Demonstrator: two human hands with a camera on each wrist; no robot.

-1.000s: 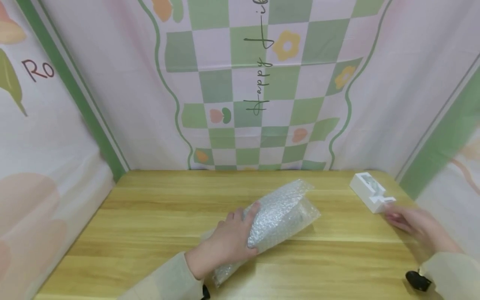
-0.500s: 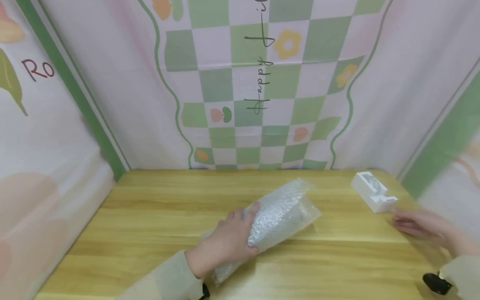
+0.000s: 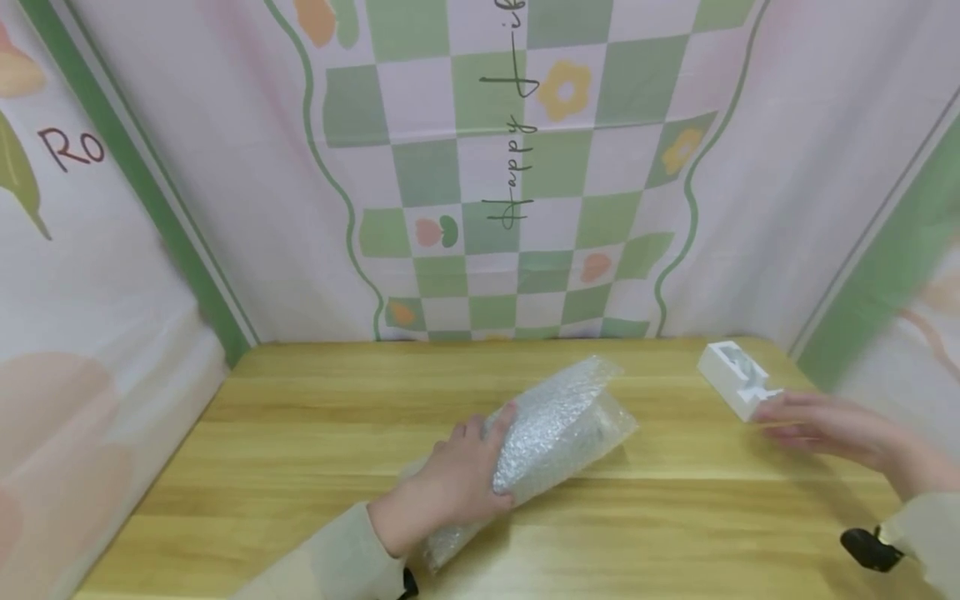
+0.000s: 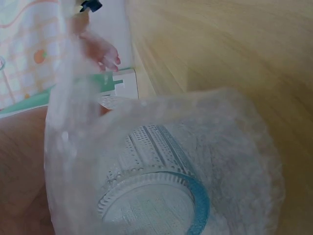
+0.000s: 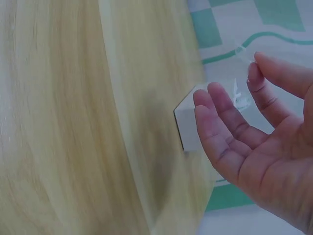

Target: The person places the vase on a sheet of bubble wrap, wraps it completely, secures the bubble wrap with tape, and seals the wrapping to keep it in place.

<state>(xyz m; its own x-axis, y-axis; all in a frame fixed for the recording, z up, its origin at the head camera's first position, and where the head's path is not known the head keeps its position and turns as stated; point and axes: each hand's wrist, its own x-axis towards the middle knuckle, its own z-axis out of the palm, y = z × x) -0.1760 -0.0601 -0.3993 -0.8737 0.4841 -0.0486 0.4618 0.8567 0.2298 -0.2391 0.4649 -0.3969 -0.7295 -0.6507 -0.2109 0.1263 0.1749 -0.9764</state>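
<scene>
My left hand [image 3: 453, 487] grips a roll of bubble wrap [image 3: 558, 433] lying slantwise on the table, fingers over its top and thumb on the near side. Through the wrap's open end, the left wrist view shows a clear embossed glass [image 4: 156, 147] with a ribbed base and a bluish edge. At the far right, my right hand [image 3: 840, 429] is beside a white tape dispenser [image 3: 723, 375] and partly hides its near end. In the right wrist view, thumb and forefinger come together on a small bit of clear tape [image 5: 239, 51]; the other fingers are loosely bent.
The wooden table [image 3: 322, 417] ends at a patterned fabric backdrop [image 3: 495, 167], with fabric on both sides too. The dispenser sits near the table's far right corner. A black wrist device [image 3: 870, 550] shows at my right sleeve.
My right hand drew slightly away from the tape dispenser to the right, then came back over its near end. The left hand and bubble wrap have stayed in place.
</scene>
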